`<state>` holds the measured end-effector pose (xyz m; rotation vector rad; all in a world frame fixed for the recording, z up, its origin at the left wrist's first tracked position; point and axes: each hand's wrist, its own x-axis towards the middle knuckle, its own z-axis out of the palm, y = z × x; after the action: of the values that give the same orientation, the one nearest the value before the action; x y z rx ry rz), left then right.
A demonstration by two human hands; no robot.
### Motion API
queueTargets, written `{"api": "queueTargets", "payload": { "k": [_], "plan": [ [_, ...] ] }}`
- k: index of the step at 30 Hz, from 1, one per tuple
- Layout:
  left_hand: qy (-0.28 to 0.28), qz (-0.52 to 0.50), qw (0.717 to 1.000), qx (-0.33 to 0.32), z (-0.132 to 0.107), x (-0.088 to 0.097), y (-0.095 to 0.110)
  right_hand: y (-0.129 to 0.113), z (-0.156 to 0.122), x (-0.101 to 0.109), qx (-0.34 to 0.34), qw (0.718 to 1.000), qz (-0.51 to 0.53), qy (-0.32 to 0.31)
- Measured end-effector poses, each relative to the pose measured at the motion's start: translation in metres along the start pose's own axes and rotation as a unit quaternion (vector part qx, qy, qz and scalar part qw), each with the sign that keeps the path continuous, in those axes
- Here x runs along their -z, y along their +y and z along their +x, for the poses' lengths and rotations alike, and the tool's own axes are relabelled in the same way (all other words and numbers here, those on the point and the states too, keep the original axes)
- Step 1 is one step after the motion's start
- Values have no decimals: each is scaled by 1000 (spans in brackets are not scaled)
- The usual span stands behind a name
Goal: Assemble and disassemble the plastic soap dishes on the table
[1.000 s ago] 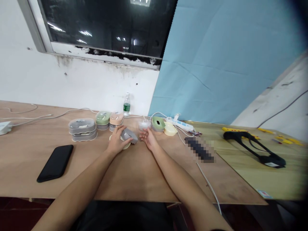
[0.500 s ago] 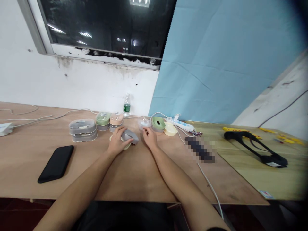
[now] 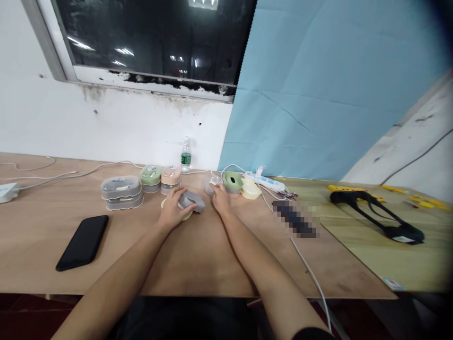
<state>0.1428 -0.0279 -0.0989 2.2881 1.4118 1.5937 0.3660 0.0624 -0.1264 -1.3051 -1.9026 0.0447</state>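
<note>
My left hand (image 3: 171, 208) is curled around a grey curved plastic piece (image 3: 196, 201), thumb on the near side and fingers on the far side. Under that hand, the edge of a cream-coloured piece (image 3: 187, 216) shows on the table. To the right, my right hand (image 3: 221, 200) has its fingertips closed on the near edge of a clear plastic piece (image 3: 209, 181). Just beyond it are a green-topped box (image 3: 232, 181) with a dark oval opening and a cream lid-like piece (image 3: 251, 190).
Stacked grey boxes (image 3: 121, 187), a green box (image 3: 151, 174) and a pink box (image 3: 171, 175) stand at left, near a water bottle (image 3: 186, 158). A black phone (image 3: 82, 242) lies at front left. A power strip (image 3: 265, 181), cables and a black frame-like object (image 3: 377, 218) are at right.
My right hand has moved slightly forward, its fingertips now over the clear plastic piece's edge. My left hand stays on the grey piece.
</note>
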Motion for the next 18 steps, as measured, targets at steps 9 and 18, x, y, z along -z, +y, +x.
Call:
{"api": "queueTargets", "payload": {
  "k": [9,18],
  "plan": [
    [-1,0,1000,-7,0,2,2,-6,-1,8,-9,999,25,25],
    [2,-1,1000,-10,0,0,1,6,0,2,-19,999,17,37]
  ]
}}
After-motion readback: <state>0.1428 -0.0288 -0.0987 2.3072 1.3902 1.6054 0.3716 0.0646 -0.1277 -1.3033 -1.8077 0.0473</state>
